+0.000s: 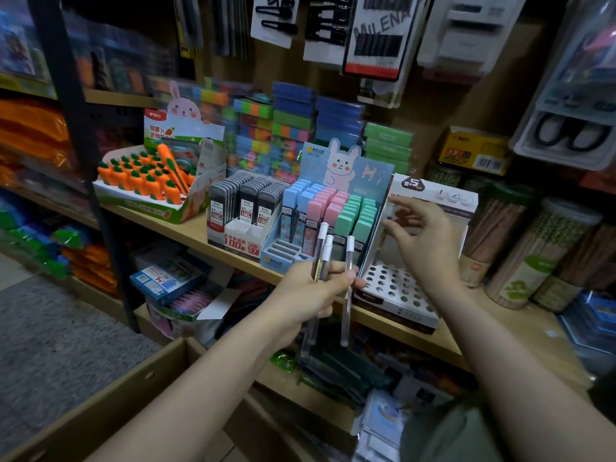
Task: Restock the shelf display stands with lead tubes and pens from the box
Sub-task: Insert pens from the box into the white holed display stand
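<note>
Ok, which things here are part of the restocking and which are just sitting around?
Job:
left hand gripping pens
right hand over white pen stand
lead tube displays
cardboard box

Just there:
carrot erasers
pencil tubs
hanging hair clips

bare forearms (200,388), grey-green garment (443,435) at lower right.

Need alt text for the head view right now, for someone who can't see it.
The left hand grips three clear pens with white caps before a wooden shelf. The right hand reaches, fingers relaxed, over a white cardboard display stand with round holes, beside a blue bunny-print stand of pastel lead tubes.
</note>
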`<act>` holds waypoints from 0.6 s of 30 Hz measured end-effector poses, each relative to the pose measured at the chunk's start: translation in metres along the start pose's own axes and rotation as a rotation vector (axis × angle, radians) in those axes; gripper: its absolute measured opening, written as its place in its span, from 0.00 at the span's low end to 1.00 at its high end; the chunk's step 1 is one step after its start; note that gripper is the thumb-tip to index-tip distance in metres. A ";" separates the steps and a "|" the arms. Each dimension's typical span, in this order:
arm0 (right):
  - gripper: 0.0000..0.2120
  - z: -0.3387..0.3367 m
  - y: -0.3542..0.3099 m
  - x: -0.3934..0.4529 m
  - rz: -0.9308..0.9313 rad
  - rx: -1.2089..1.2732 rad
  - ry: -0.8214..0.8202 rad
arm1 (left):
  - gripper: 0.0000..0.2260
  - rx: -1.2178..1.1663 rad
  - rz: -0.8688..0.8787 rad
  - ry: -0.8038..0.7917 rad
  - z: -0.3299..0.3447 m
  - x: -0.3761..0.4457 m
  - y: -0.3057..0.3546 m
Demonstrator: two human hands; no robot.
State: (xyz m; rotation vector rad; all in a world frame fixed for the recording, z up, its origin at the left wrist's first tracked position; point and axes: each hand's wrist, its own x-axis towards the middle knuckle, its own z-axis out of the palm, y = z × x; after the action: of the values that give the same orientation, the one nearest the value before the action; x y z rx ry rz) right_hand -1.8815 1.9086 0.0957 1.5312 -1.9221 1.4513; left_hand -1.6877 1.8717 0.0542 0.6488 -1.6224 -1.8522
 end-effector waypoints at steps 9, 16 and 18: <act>0.18 0.000 0.001 -0.009 0.039 -0.033 -0.041 | 0.09 -0.063 0.000 0.067 -0.002 0.002 -0.004; 0.21 -0.017 -0.024 -0.018 -0.005 0.140 -0.072 | 0.10 -0.127 -0.010 0.092 0.000 0.000 0.000; 0.15 -0.016 -0.037 -0.025 0.046 0.302 -0.307 | 0.09 -0.141 -0.003 0.081 -0.001 0.000 0.001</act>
State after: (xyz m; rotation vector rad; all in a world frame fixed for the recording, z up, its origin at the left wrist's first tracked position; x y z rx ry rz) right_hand -1.8453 1.9382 0.1036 1.9557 -1.9818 1.6704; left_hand -1.6869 1.8707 0.0550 0.6559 -1.4253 -1.8975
